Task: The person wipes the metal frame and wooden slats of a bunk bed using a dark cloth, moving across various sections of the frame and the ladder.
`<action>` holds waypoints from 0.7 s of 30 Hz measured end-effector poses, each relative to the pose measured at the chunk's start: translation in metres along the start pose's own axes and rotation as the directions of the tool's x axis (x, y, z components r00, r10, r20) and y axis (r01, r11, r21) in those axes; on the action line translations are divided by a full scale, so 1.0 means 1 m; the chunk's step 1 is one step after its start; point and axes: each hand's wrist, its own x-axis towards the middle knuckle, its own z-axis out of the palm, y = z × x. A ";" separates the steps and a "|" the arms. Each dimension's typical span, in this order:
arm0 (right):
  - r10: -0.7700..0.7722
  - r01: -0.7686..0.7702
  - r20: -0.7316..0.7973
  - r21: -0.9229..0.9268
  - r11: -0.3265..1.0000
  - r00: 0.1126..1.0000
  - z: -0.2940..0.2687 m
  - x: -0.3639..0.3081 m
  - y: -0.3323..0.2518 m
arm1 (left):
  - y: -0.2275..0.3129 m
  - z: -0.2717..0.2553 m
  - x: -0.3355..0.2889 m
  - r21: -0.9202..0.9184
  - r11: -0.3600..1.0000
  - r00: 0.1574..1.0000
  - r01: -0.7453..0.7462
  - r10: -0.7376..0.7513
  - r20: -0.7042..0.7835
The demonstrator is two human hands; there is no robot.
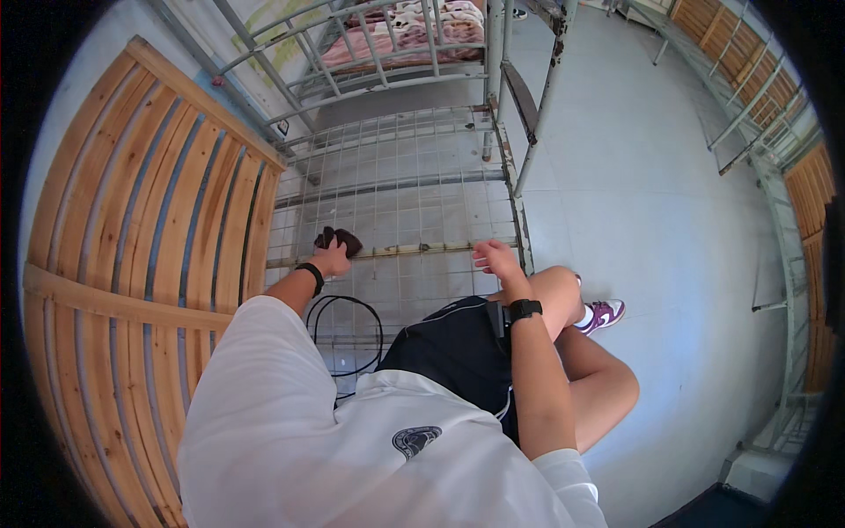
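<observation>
My left hand (332, 259) is closed on a dark brown cloth (345, 238), which lies bunched against the wire mesh of a metal bed base (378, 211). A pale, worn crossbar (405, 251) of that base runs from near the cloth toward my right hand (497, 259). That right hand hovers by the bar's right end with its fingers loosely bent and nothing visible in them; whether it touches the frame I cannot tell. Each wrist wears a black band. I sit on the bed frame, legs over its right side.
A slatted wooden panel (132, 304) leans on the left. Past the mesh stands another metal bunk (378, 79) with pink bedding (400, 40). A black cable (380, 330) loops beside my waist. Grey floor (651, 202) stretches right, toward more metal bed frames (779, 220).
</observation>
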 end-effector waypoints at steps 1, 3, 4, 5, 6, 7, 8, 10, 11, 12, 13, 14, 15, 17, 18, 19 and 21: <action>0.004 -0.004 -0.010 0.000 1.000 1.000 -0.002 0.000 0.003 | 0.008 0.005 -0.001 0.001 1.000 1.000 -0.010 0.010 0.002; 0.001 -0.001 -0.017 0.003 1.000 1.000 -0.007 0.003 0.008 | 0.026 0.004 -0.007 -0.068 0.993 0.992 0.100 -0.094 0.087; 0.001 -0.001 -0.015 0.002 1.000 1.000 -0.005 0.003 0.008 | 0.026 0.006 -0.008 -0.068 0.992 0.992 0.102 -0.095 0.087; -0.001 0.001 -0.004 -0.002 1.000 1.000 -0.003 0.004 0.008 | 0.024 0.008 -0.009 -0.072 0.993 0.994 0.098 -0.094 0.054; -0.002 0.002 0.009 -0.007 1.000 1.000 0.000 0.006 0.008 | 0.022 0.010 -0.010 -0.075 0.993 0.995 0.096 -0.095 0.023; 0.002 -0.002 0.023 -0.008 1.000 1.000 0.000 0.007 0.009 | 0.018 0.008 -0.007 -0.102 0.991 0.996 0.083 -0.078 0.047; 0.001 0.000 0.035 -0.019 1.000 0.999 -0.001 0.009 0.010 | 0.011 0.005 -0.001 -0.130 0.989 0.995 0.075 -0.066 0.071; 0.023 -0.022 0.022 -0.021 1.000 1.000 -0.014 0.018 0.021 | 0.022 -0.007 0.003 -0.144 0.990 0.997 0.005 0.007 0.081; 0.031 -0.031 0.023 -0.025 0.999 0.999 -0.012 0.018 0.019 | 0.017 -0.002 0.008 -0.129 0.992 0.997 0.016 -0.006 0.071; 0.050 -0.049 0.007 -0.024 0.998 0.999 -0.014 0.016 0.018 | 0.026 -0.008 0.007 -0.120 0.992 0.995 0.023 -0.011 0.103; 0.055 -0.055 0.027 -0.023 0.998 0.998 -0.011 0.013 0.015 | 0.022 -0.004 0.010 -0.133 0.991 0.995 0.027 -0.014 0.097; 0.035 -0.035 0.021 -0.009 0.999 0.999 -0.007 0.011 0.012 | 0.013 0.003 0.015 -0.150 0.988 0.996 0.033 -0.020 0.088; 0.016 -0.016 0.014 0.005 1.000 1.000 -0.002 0.009 0.008 | 0.002 0.008 0.020 -0.154 0.987 0.995 0.055 -0.041 0.094; 0.014 -0.014 0.028 0.007 1.000 1.000 -0.003 0.010 0.007 | -0.006 0.009 0.029 -0.271 0.963 0.997 0.008 0.012 0.072; 0.008 -0.008 0.035 0.007 1.000 0.999 -0.003 0.010 0.007 | -0.010 0.014 0.030 -0.271 0.962 0.997 0.016 0.005 0.075; 0.013 -0.013 0.025 -0.013 1.000 1.000 -0.004 0.010 0.008 | -0.005 0.013 0.028 -0.260 0.966 0.999 -0.002 0.016 0.050; 0.033 -0.032 0.027 -0.031 0.999 0.999 -0.007 0.011 0.008 | -0.001 0.015 0.028 -0.231 0.972 0.999 -0.032 0.034 0.005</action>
